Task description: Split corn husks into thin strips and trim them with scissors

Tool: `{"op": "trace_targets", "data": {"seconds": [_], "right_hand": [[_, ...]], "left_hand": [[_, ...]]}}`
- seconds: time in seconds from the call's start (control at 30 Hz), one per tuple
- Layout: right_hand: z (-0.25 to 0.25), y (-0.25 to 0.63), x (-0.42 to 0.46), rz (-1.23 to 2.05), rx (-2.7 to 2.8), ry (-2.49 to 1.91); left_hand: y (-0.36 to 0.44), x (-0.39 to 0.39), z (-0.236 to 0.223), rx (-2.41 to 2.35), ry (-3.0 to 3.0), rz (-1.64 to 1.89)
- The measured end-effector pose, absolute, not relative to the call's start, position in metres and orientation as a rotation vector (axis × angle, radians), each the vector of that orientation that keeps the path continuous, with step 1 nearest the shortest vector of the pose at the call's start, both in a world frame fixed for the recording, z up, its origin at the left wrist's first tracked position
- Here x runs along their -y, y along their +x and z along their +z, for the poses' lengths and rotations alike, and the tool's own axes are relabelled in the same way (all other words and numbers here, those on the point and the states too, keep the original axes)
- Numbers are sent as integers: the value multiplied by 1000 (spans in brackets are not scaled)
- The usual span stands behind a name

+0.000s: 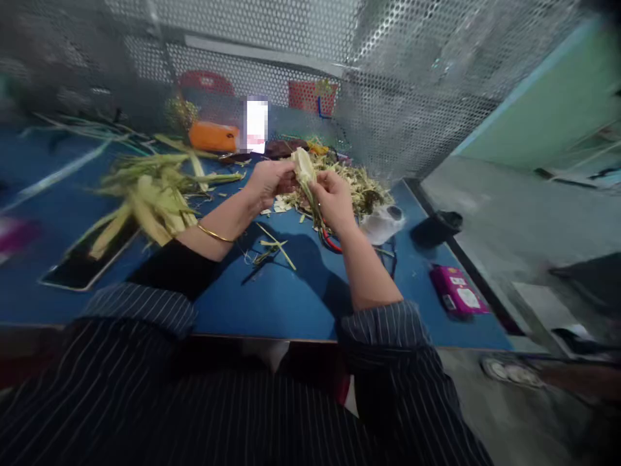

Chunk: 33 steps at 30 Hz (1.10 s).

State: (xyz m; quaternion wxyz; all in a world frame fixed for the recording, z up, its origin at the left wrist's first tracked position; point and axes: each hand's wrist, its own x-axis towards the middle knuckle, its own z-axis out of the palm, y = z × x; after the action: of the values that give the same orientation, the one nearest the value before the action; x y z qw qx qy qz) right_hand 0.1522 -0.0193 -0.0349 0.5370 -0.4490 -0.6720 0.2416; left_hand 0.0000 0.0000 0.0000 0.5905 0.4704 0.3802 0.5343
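In front of me, above the blue table, both hands hold a pale yellow-green piece of plant that looks like a husk point(303, 167). My left hand point(274, 181) grips its upper left side, with the fingers closed on it. The fingers of my right hand point(334, 199) pinch its lower right part, and thin darker strands hang below them. Behind and under the hands lies a heap of shredded plant scraps point(356, 184). A red curved handle point(332, 243) shows just below my right hand; the rest of that tool is hidden. Several thin loose strips point(276, 244) lie nearer to me.
To the left, long pale leaves point(155, 194) lie partly over a dark flat tray point(92, 265). An orange object point(213, 136) and a bright upright screen point(257, 123) stand behind. Right are a white plastic roll point(383, 224), a black cup point(435, 230) and a magenta packet point(458, 289). Perforated metal sheeting point(412, 77) borders the back.
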Motion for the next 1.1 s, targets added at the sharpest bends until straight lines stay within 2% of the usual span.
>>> {"op": "trace_targets", "data": {"seconds": [0.23,0.4,0.63,0.87,1.1], "right_hand": [[-24,161,26,121,1520,-1037],[-15,166,29,41,1601,-996],[-11,163,32,-83,1595,-1010],[-18,160,31,14,1577,-1151],[-21,169,17,168,1416,-1105]], "left_hand": [[11,6,-6,-1010,1492,1386],[15,12,-8,-1052,1761,1356],[12,5,-15,-1124,1721,1400],[13,9,-14,-1158,1895,1404],[13,11,-11,-1254,1854,1427]]}}
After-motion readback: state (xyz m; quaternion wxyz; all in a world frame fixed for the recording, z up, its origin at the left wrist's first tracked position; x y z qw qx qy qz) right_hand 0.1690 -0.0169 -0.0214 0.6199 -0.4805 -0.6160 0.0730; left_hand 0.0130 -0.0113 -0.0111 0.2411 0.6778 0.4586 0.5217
